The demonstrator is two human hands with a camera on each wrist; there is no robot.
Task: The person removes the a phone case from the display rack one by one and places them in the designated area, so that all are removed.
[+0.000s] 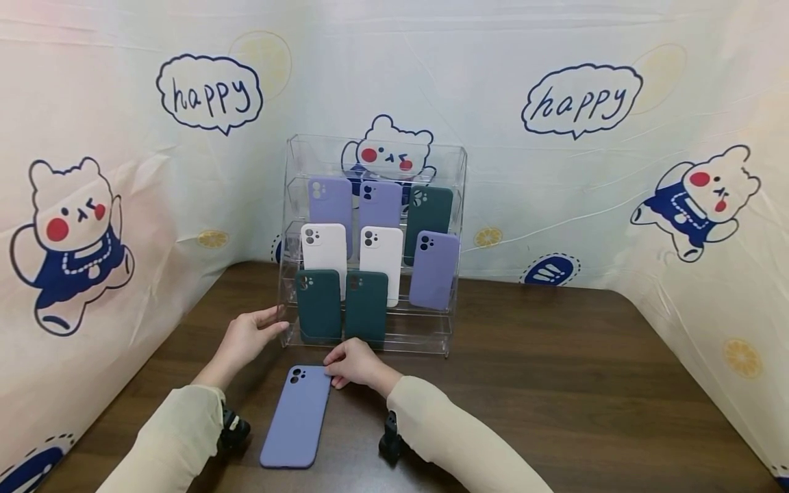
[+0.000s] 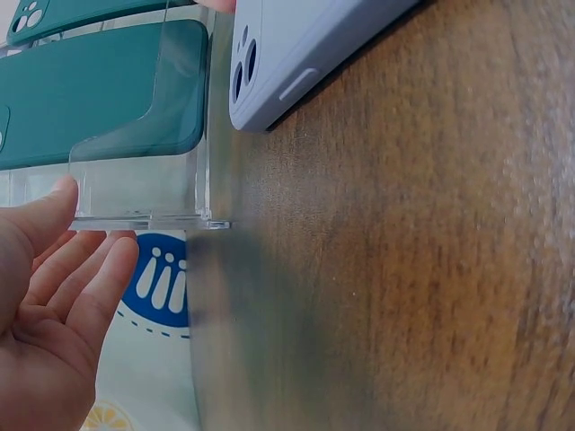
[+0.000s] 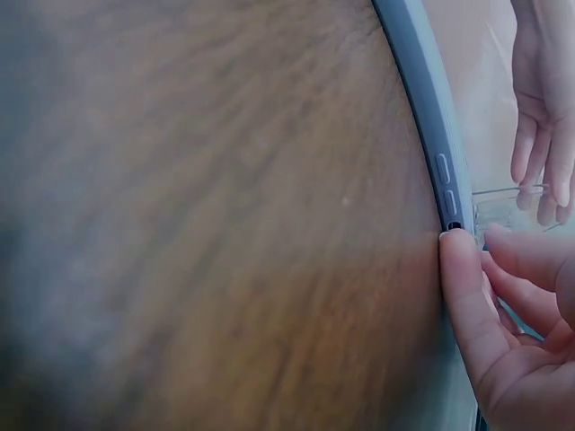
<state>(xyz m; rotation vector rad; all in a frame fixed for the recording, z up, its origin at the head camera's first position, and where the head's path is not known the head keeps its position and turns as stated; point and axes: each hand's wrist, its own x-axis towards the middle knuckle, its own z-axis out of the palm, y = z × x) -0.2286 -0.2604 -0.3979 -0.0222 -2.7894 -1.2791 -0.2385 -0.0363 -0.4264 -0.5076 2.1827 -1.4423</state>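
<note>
A purple phone case lies in front of the rack, its camera cutouts at the far end. At its far right corner, my right hand pinches it between thumb and fingers, as the right wrist view shows too. My left hand holds the left side of the clear acrylic display rack; in the left wrist view the rack's side edge runs between thumb and fingers. Two dark green phone cases, left and right, stand on the rack's lowest tier, close to both hands.
Higher tiers hold two white cases, left and right, a purple case at right, and above them two more purple cases and a green case. Printed cloth encloses the brown wooden table.
</note>
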